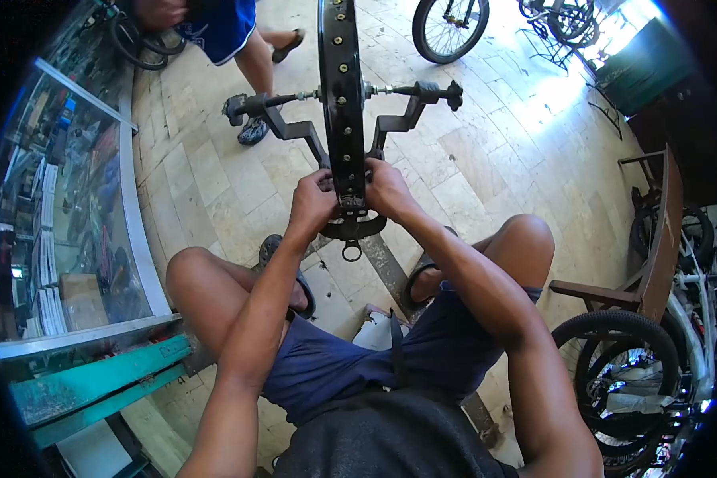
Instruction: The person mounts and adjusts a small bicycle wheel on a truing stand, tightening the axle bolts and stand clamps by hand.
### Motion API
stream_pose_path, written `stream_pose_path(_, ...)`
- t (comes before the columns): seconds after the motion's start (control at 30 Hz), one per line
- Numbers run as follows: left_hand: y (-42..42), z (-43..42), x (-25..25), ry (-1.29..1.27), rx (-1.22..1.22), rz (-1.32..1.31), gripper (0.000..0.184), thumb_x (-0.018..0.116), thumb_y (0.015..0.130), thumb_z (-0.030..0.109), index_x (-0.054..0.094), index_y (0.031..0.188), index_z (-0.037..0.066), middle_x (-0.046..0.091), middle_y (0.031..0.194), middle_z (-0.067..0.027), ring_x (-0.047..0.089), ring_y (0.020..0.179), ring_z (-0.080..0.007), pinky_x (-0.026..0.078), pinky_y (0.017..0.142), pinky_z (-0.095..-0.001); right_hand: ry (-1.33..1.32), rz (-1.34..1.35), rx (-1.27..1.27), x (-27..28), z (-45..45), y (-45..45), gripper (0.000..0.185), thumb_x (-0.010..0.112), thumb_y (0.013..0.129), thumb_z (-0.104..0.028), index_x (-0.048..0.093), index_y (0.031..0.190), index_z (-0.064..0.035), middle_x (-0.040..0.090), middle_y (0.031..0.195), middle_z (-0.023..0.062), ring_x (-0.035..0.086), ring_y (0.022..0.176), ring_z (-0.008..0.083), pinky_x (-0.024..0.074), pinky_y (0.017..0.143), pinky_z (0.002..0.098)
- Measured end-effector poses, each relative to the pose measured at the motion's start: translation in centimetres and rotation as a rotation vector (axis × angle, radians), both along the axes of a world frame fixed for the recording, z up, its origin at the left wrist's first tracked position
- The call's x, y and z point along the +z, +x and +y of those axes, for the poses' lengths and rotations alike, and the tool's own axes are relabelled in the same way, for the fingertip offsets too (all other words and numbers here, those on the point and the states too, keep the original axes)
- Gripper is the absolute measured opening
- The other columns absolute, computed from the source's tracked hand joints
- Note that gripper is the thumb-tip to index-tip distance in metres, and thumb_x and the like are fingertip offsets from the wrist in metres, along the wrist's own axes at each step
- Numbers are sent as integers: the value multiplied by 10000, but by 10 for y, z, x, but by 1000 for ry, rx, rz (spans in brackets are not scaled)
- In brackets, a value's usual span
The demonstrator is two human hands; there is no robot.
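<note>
A black bicycle wheel rim (342, 80) with a row of spoke nipples stands upright, edge-on to me, in a dark metal truing stand (299, 129). The stand's two arms reach the axle on either side. My left hand (312, 203) is at the lower left side of the rim, fingers curled in against it and the stand. Opposite it, my right hand (388, 191) is closed at the lower right side. The rim and the stand hide the fingertips of both, so what they grip cannot be made out. Below the hands hangs a metal ring (351, 252) on the stand's base.
To the left are a glass display case (80, 199) and a green wooden bench (95, 382). A person (251, 60) in blue shorts stands beyond the stand. Bicycle wheels (621, 358) and a brown bench (657, 239) are on the right. Another bicycle wheel (450, 28) is ahead.
</note>
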State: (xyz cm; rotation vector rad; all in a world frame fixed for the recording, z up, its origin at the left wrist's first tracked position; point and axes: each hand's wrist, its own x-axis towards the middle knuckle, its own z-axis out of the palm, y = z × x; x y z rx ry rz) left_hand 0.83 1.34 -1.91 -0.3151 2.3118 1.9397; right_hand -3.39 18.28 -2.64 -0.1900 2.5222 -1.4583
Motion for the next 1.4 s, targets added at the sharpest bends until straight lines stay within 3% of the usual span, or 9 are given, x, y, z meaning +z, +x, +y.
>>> stream_pose_path(0.07,2,3,5,-132,-2,-21,210,779,854,161,746,968,-12,743,853,-49,677,754,-125,520,671,-296,12,55,7,-4,-1,-1,248,648,840,-149,711,1033,-8,712,934,274,690,942,446,539,877,486)
stream_pose_path(0.23,-4,-2,20,-362,-175,29,383,797,815,266,739,1084,-1,758,868,-159,738,748,-189,558,667,-326,-31,121,105,-2,5,-4,300,629,857,-136,675,1110,19,717,957,263,713,884,406,559,834,464)
stream_pose_path(0.3,-7,-4,15,-402,-240,137,378,794,820,275,743,1080,6,753,853,-157,742,778,-195,555,696,-327,-291,-371,156,19,12,-6,333,655,871,-117,652,1164,42,713,931,184,718,832,266,574,761,384)
stream_pose_path(0.4,-8,-4,19,-389,-251,42,366,780,837,263,738,1082,-6,753,866,-148,735,806,-184,553,730,-317,-410,-436,205,19,23,-9,361,687,875,-97,627,1193,63,687,925,116,677,805,163,559,692,311)
stream_pose_path(0.53,-4,-1,20,-193,-220,40,313,722,891,225,733,1074,-28,751,895,-121,714,785,-175,553,725,-320,-220,-287,253,18,16,-13,430,749,836,-122,625,1206,59,687,917,119,675,796,162,547,680,305)
stream_pose_path(0.77,-17,-19,-17,225,-241,-198,213,752,892,211,743,1047,66,714,864,-7,638,722,-83,482,625,-262,-62,34,235,-4,8,-17,475,760,798,-251,656,1151,49,718,1065,264,703,1014,405,544,886,437)
stream_pose_path(0.93,-15,-12,-12,251,-206,-209,199,592,977,85,709,1122,14,667,767,0,573,611,-60,451,541,-249,1,-52,185,3,16,-11,430,742,832,-239,677,1140,55,728,966,258,723,926,381,551,838,440)
stream_pose_path(1.0,-13,-10,-6,194,-165,-172,205,785,876,198,750,1002,41,721,869,-17,646,746,-91,492,644,-266,-87,-245,252,5,18,-9,326,722,856,-208,714,1035,65,731,894,242,733,849,350,553,795,430)
stream_pose_path(1.4,-6,0,14,-10,-67,-132,310,752,853,146,729,1092,-51,750,884,-92,686,752,-132,543,668,-288,27,-125,139,28,10,-4,307,670,870,-184,731,1053,55,733,911,247,739,836,331,563,801,425)
